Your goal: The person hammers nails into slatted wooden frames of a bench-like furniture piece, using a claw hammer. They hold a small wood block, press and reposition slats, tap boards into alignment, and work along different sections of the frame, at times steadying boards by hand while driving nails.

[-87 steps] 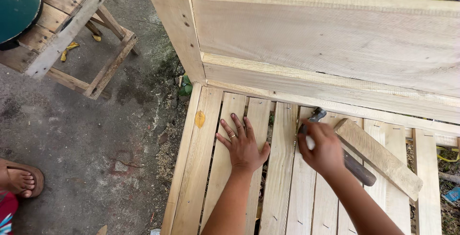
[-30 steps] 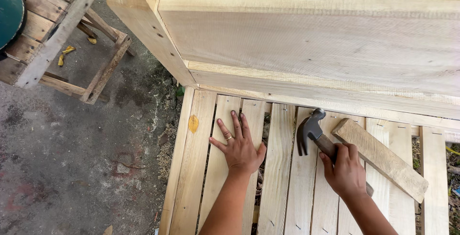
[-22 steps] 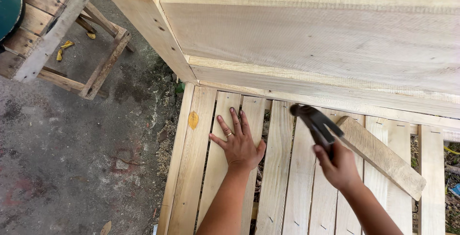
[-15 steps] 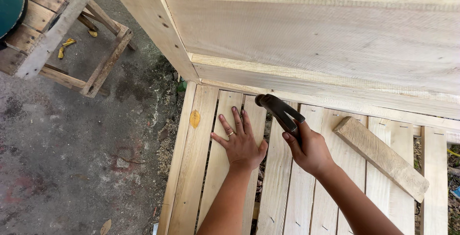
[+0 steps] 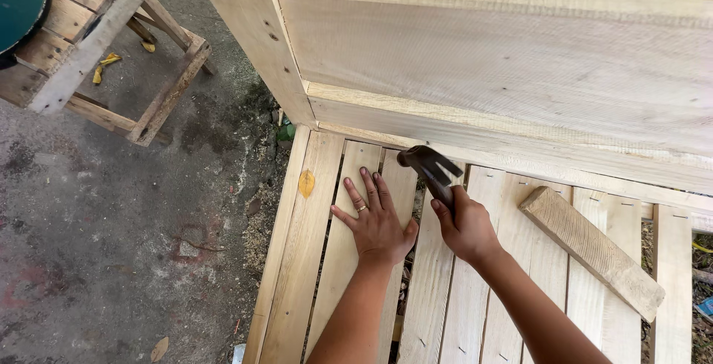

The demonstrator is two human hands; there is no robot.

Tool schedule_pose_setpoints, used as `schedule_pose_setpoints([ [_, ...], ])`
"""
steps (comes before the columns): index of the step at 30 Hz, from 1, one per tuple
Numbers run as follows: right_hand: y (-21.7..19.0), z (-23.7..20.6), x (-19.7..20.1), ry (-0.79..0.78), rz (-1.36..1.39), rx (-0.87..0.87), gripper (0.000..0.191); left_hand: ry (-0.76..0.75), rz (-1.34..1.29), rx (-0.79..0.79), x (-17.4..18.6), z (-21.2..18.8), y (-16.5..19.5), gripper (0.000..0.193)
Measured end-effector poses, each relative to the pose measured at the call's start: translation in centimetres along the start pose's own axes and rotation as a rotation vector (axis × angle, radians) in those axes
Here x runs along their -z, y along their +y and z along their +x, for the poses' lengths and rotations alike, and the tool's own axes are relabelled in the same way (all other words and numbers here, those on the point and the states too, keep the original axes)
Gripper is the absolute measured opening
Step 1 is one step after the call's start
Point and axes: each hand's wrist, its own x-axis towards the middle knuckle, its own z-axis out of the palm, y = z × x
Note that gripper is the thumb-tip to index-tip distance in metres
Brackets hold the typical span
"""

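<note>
My left hand [image 5: 377, 219] lies flat, fingers spread, on a pale slat of the wooden bench seat [image 5: 297, 260]; a ring shows on one finger. My right hand [image 5: 466, 224] grips the handle of a dark claw hammer [image 5: 429, 167], whose head hangs just above the slats close to the backrest, right beside my left fingertips. The tall plank backrest [image 5: 505, 59] rises behind both hands. A loose short wooden block [image 5: 590, 249] rests diagonally on the slats to the right of my right hand.
A rough wooden stool frame [image 5: 104, 52] stands on the concrete ground at upper left, with a dark green round object [image 5: 18, 0] on top. A yellow leaf [image 5: 306, 183] lies on the seat's left rail. Dirt and debris lie beside the bench.
My right hand has carried the hammer leftward from beside the loose block to next to my left hand. The left hand has stayed pressed on the slat.
</note>
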Motion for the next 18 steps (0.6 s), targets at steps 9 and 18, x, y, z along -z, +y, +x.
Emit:
schedule_pose_setpoints([
  [9,-1.4,0.9,0.1,-0.031,-0.104,-0.087,0.029,0.03,-0.001,0.0,0.6,-0.3,0.2,0.112],
  [18,-2.5,-0.6,0.6,0.089,0.019,0.121,0.033,0.071,-0.147,-0.024,-1.5,-0.7,-0.5,0.105],
])
